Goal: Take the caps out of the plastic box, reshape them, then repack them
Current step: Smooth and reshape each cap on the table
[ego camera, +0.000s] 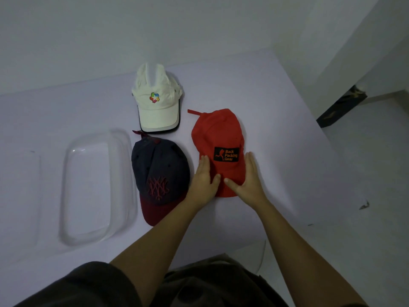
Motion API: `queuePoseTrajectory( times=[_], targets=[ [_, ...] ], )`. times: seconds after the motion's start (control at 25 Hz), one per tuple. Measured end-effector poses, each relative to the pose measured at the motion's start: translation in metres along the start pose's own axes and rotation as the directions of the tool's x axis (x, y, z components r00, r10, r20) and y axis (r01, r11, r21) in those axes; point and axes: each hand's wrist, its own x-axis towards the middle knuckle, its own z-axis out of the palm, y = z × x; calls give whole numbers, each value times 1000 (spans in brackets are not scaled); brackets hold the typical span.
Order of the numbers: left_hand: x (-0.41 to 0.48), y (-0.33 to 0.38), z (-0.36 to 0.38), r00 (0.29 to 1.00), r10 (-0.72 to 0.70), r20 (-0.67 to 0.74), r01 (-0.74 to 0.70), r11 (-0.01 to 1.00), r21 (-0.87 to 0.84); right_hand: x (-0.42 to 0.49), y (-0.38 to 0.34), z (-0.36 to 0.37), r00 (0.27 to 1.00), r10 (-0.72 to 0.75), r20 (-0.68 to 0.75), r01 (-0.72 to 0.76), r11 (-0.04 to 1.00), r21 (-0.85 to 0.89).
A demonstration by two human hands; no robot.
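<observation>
As my left hand (202, 176) and right hand (250, 176) press flat, fingers straight, on either side of the red cap (218, 134), it lies directly ahead on the surface (287, 151), brim toward me, long axis running away. The clear plastic box (88, 187) sits well left, beyond the navy cap (159, 173), so my left hand is nearer for repacking.
</observation>
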Motion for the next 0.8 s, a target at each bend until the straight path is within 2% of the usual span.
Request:
queuePoseTrajectory(
  times=[0.12,0.16,0.24,0.36,0.48,0.56,0.6,0.8],
  targets=[
    [-15,12,-33,977,194,-88,-185,977,102,1,-27,1,944,-260,-205,253,966,-60],
    [-20,13,-51,960,246,-136,-229,965,129,3,-38,4,912,-354,-207,342,935,-91],
    [-25,7,-89,934,285,-216,-245,950,191,9,-60,14,889,-449,-92,440,892,-100],
    [-23,-14,-145,961,142,-238,-74,959,274,16,-96,29,911,-318,261,351,932,-92],
    [-13,-37,-180,997,-66,-33,73,949,308,25,-112,45,857,-138,496,257,949,-181],
    [-8,-46,-186,982,-132,135,90,956,280,28,-115,57,832,-90,547,230,954,-194],
    [-5,-48,-186,974,-147,171,99,960,260,29,-115,64,830,-78,552,228,951,-207],
    [2,-48,-186,968,-109,228,37,954,299,26,-106,82,894,-118,432,271,911,-312]
  ],
)
